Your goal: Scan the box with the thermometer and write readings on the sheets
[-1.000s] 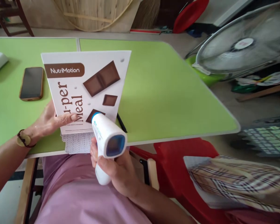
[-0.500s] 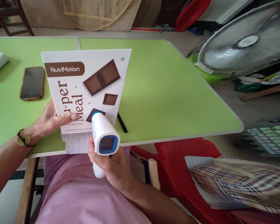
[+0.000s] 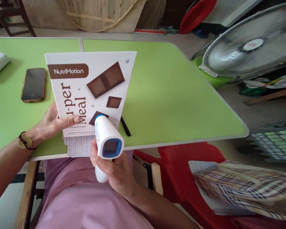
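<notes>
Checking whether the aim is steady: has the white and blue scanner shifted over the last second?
Yes. The scanner rose and drew left toward the NutriMotion pouch, then held; right hand grips it.

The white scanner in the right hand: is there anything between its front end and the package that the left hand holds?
Nothing visible does. The right hand holds the scanner with its front end right at the lower part of the package, which the left hand holds upright. The black pen lies on the table, off to the right.
</notes>
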### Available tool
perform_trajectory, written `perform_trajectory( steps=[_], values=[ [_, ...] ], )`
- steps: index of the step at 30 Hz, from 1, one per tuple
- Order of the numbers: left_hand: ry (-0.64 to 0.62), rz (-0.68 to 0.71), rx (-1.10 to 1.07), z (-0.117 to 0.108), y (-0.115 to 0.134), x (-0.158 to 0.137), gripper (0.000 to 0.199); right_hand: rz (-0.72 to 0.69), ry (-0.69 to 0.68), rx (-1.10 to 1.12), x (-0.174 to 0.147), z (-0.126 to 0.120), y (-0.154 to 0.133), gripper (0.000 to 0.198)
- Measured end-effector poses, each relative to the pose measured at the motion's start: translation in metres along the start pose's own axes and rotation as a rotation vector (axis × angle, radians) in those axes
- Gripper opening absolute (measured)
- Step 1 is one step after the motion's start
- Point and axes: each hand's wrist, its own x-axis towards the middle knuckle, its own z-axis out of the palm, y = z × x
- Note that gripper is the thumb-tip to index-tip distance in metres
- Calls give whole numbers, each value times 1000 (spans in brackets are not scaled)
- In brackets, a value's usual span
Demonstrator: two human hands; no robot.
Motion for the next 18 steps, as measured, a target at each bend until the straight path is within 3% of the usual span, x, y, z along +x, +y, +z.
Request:
perform_trajectory(
  steps=[13, 16, 18],
  values=[
    [20, -19, 28, -1, -2, -2, 42, 19, 24, 14, -3, 1, 5, 40],
    [-2, -14, 23, -1, 0, -2, 39, -74, 13, -85, -9, -4, -6, 38],
    [5, -12, 44, 0, 2, -3, 38, -232, 44, -264, -7, -19, -21, 34]
  ],
)
